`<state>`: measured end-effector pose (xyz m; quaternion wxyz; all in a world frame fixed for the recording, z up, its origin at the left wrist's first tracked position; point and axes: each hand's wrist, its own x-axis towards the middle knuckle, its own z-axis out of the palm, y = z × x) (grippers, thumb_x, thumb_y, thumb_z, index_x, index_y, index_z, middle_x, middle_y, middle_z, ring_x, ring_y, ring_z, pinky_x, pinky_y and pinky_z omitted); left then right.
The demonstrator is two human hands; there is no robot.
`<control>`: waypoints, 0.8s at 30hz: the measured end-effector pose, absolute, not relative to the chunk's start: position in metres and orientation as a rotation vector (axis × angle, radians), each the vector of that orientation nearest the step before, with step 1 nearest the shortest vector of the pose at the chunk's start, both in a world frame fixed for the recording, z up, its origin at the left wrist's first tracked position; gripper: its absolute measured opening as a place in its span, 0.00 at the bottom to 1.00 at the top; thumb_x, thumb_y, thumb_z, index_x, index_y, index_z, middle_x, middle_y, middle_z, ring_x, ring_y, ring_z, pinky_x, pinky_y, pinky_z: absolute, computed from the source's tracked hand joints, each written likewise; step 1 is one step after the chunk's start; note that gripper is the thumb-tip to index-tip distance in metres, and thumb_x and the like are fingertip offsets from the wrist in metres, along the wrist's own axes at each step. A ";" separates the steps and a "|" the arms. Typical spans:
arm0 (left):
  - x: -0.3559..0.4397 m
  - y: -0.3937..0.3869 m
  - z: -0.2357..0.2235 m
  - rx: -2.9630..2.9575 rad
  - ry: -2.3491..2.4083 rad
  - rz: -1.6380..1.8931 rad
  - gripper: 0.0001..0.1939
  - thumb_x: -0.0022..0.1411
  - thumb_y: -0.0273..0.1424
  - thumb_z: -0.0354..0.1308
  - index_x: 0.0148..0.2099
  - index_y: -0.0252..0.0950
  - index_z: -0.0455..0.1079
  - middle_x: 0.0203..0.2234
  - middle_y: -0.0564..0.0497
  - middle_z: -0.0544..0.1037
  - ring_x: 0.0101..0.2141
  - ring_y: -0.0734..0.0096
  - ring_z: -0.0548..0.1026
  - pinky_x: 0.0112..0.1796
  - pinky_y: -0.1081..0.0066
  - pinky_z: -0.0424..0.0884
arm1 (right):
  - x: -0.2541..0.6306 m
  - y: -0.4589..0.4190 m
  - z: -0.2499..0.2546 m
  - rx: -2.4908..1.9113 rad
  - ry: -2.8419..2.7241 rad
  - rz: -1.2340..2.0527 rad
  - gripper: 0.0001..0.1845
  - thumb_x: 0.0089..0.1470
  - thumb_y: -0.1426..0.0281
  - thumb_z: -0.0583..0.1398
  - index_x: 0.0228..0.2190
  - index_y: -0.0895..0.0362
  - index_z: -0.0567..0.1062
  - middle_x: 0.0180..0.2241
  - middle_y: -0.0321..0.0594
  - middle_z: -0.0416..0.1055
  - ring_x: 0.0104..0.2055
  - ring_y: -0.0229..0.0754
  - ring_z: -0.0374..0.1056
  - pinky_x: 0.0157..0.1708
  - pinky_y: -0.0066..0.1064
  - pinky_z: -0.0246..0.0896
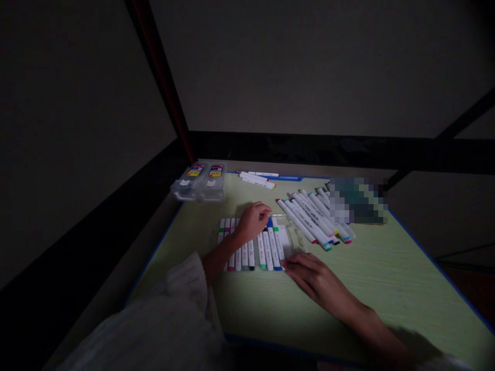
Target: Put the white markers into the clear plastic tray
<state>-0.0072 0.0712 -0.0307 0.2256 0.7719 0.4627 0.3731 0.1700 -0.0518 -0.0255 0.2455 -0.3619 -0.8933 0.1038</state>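
Observation:
Over the upper part of a row of white markers [261, 250] I see my left hand [252, 222], its fingers curled closed. Its fingertips are beside the blue and green ends of the right-hand markers; what they hold, if anything, is hidden. The row lies side by side in a clear plastic case [286, 238], partly covered by this hand. My right hand [312, 273] comes in from the lower right, fingers together, with the tips closed at the lower end of the rightmost marker [277, 242]. Colored bands mark the ends of the markers.
Several loose markers [311, 214] lie in a pile to the right, beside a blurred-out dark item [358, 201]. Farther back are a few more markers [257, 180]. Two clear cases [211, 183] stand at the back left corner of the pale green table [371, 278], which has a blue edge.

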 end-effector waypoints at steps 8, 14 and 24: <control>-0.002 0.105 0.016 2.025 1.331 1.105 0.11 0.48 0.15 0.50 0.29 0.30 0.71 0.26 0.50 0.76 0.28 0.77 0.72 0.33 0.75 0.69 | 0.170 -0.053 -0.026 -0.987 -2.444 0.289 0.13 0.58 0.72 0.50 0.41 0.57 0.72 0.34 0.44 0.69 0.37 0.43 0.66 0.37 0.37 0.64; 0.021 0.142 0.040 1.767 1.375 1.269 0.09 0.47 0.15 0.51 0.26 0.30 0.70 0.22 0.52 0.75 0.26 0.77 0.72 0.32 0.76 0.69 | 0.171 -0.053 -0.028 -0.997 -2.441 0.278 0.13 0.58 0.72 0.50 0.40 0.57 0.72 0.35 0.43 0.70 0.38 0.43 0.66 0.38 0.36 0.64; 0.021 0.172 -0.007 1.601 1.573 1.554 0.11 0.48 0.16 0.46 0.28 0.31 0.68 0.26 0.51 0.74 0.29 0.75 0.71 0.34 0.73 0.69 | 0.166 -0.053 -0.021 -1.001 -2.447 0.232 0.12 0.57 0.74 0.50 0.37 0.57 0.72 0.33 0.42 0.70 0.36 0.42 0.66 0.36 0.34 0.64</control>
